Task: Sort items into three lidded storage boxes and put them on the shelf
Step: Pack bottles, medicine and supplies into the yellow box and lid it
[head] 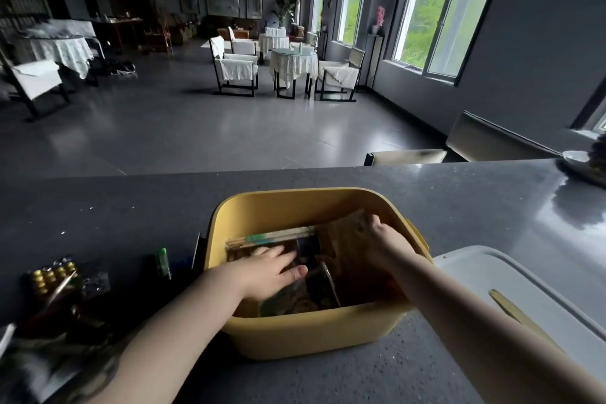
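Note:
A yellow storage box (295,334) stands uncovered on the dark counter in front of me, with packets and flat cartons inside. My left hand (273,270) is inside the box, fingers spread flat on a packet on the left side. My right hand (382,239) reaches in from the right and grips the top edge of a brown packet (344,233) leaning against the far right wall. A long narrow carton (272,237) lies across the back of the box. A white lid (511,285) lies to the right of the box.
Left of the box on the counter (459,193) lie a green lighter (163,262), a blister pack of gold pills (52,275) and other small dark items. A dish with something dark on it (587,161) sits at the far right. Chairs and tables stand beyond the counter.

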Tool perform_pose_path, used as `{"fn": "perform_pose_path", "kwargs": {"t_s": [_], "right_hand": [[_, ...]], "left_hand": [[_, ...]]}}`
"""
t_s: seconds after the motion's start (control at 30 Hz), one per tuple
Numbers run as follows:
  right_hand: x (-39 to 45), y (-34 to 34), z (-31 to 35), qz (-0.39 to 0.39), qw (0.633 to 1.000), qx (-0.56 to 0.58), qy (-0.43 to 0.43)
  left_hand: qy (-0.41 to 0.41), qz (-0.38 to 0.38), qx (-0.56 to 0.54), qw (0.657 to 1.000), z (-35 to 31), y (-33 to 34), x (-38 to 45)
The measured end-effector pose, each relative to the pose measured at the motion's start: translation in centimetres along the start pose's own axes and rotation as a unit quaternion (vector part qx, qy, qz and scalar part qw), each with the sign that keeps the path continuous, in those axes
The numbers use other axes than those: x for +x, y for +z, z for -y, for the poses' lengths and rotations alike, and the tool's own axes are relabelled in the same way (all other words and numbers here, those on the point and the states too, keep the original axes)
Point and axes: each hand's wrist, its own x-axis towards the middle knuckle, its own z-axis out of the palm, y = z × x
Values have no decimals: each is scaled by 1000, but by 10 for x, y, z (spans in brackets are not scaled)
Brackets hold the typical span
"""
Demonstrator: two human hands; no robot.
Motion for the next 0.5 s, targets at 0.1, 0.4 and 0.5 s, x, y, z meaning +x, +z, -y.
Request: {"fn": "perform_pose_path", "kwargs": {"t_s": [0.1, 0.4, 0.5], "right_hand": [[1, 7, 2, 1, 997, -82, -9], [-22, -3, 14, -226, 969, 96, -40], [-53, 6, 67, -266, 928, 234, -112]], "left_hand": [[5, -27, -12, 1000, 0, 0, 0], [32, -475, -196, 857, -16, -11, -32], [52, -575, -286, 764, -1, 3, -61]]}}
